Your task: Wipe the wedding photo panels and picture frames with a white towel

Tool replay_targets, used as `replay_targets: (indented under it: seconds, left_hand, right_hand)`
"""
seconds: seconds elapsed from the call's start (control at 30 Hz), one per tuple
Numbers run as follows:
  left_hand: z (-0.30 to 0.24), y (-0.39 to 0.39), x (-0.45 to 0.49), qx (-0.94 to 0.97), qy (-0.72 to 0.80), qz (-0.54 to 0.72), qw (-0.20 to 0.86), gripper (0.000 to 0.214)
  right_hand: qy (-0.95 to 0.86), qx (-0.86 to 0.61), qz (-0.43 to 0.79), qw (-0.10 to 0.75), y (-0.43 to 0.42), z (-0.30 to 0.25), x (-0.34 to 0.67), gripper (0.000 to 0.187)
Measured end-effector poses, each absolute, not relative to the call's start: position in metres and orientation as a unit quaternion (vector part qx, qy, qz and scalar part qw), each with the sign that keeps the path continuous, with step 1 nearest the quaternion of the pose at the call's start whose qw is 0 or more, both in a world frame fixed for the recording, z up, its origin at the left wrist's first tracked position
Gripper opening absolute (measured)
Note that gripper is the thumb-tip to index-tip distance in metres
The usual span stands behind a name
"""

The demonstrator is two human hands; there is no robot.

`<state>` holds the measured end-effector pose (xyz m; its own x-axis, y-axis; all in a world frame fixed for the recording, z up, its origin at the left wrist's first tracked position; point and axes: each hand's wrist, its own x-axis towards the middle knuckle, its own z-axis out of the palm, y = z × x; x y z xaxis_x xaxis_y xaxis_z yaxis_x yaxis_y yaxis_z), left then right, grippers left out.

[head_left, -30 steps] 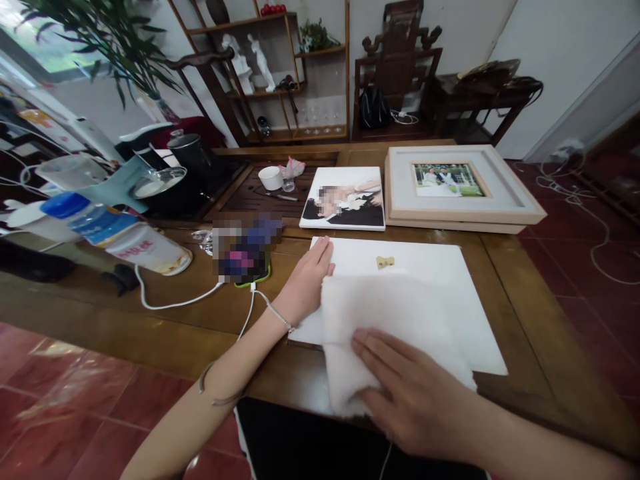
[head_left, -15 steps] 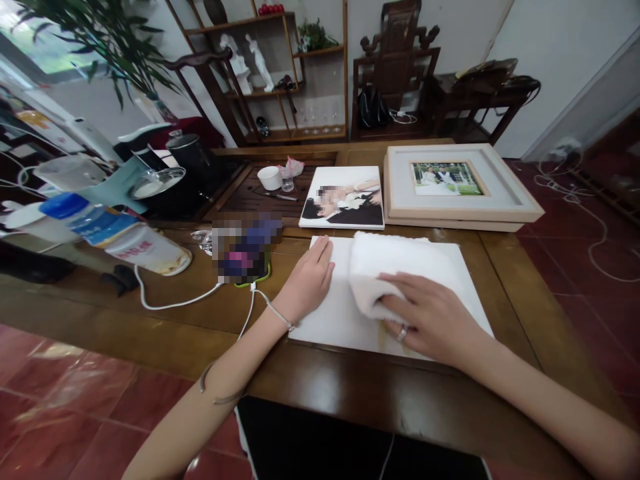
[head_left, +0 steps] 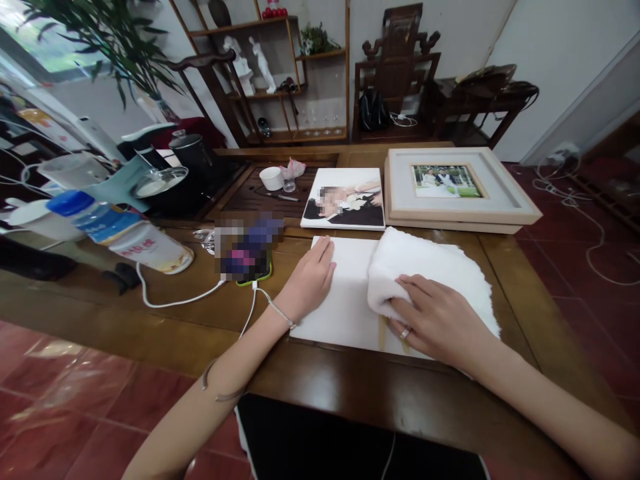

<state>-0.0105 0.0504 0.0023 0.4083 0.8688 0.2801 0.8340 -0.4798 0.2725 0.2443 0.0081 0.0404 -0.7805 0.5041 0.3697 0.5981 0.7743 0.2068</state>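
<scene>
A white board (head_left: 345,300) lies flat on the wooden table (head_left: 150,313) in front of me. My left hand (head_left: 310,280) rests flat on its left edge, fingers stretched out. A white fluffy cloth (head_left: 430,270) covers the board's right half. My right hand (head_left: 440,323) presses down on the cloth's near edge, fingers laid flat over it, a ring on one finger.
Behind the board lie a photo canvas (head_left: 345,200) and a framed picture (head_left: 457,187). A phone on a white cable (head_left: 245,253) and a lying bottle (head_left: 125,233) are at the left. A tea tray with a white cup (head_left: 271,178) stands further back.
My right hand has pushed the cloth from the board's near edge up and to the right across it. The left hand has stayed in place.
</scene>
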Motion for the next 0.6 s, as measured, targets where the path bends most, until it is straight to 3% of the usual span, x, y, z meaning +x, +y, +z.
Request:
replay_targets:
  seconds: [0.6]
  left_hand:
    - [0.0044, 0.0504, -0.0138, 0.843, 0.5, 0.194, 0.048, 0.045]
  right_hand:
    - [-0.936, -0.295, -0.116, 0.154, 0.0089, 0.0401, 0.2448, 0.01]
